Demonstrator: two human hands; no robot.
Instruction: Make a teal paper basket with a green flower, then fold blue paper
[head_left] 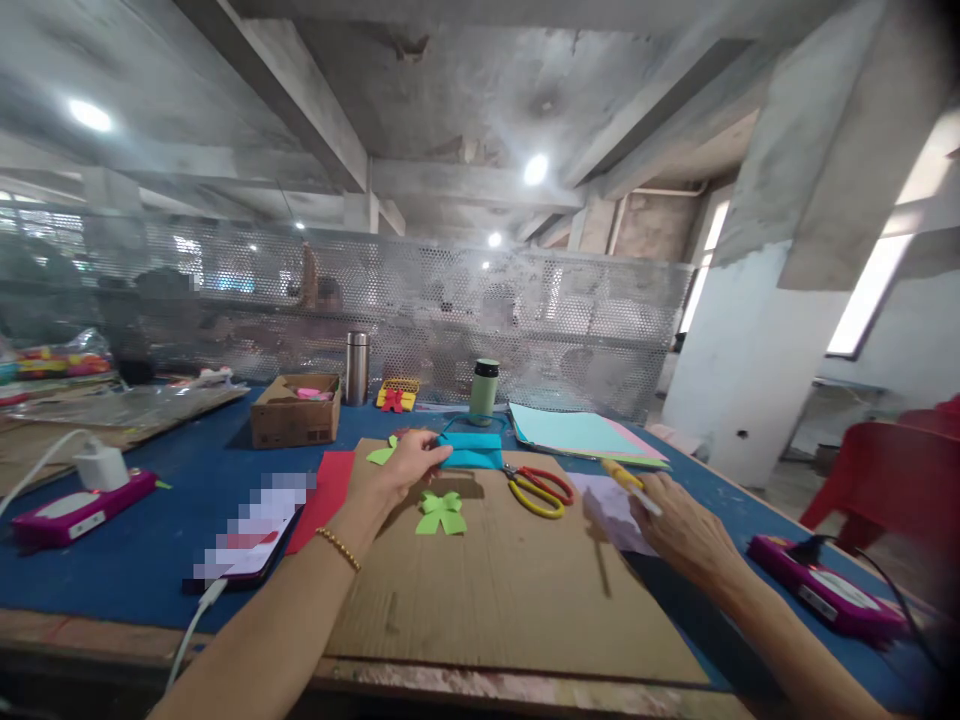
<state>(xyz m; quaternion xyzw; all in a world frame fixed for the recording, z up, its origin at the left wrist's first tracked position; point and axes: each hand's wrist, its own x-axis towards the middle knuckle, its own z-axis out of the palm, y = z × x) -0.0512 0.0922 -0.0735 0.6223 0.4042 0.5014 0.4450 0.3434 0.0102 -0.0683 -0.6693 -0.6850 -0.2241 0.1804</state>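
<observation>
Above the cardboard [517, 600], my left hand [412, 464] pinches folded blue paper [472, 452]; my right hand [681, 522] grips a yellow stick [621, 475].

We hold a bright-blue folded paper [478, 451] by its left end in our left hand [409, 464], its length running sideways, raised over the cardboard [510, 590]. In our right hand [679, 520], well apart from it, we have a yellow pen-like tool [621, 474] with a whitish end, tilted.
</observation>
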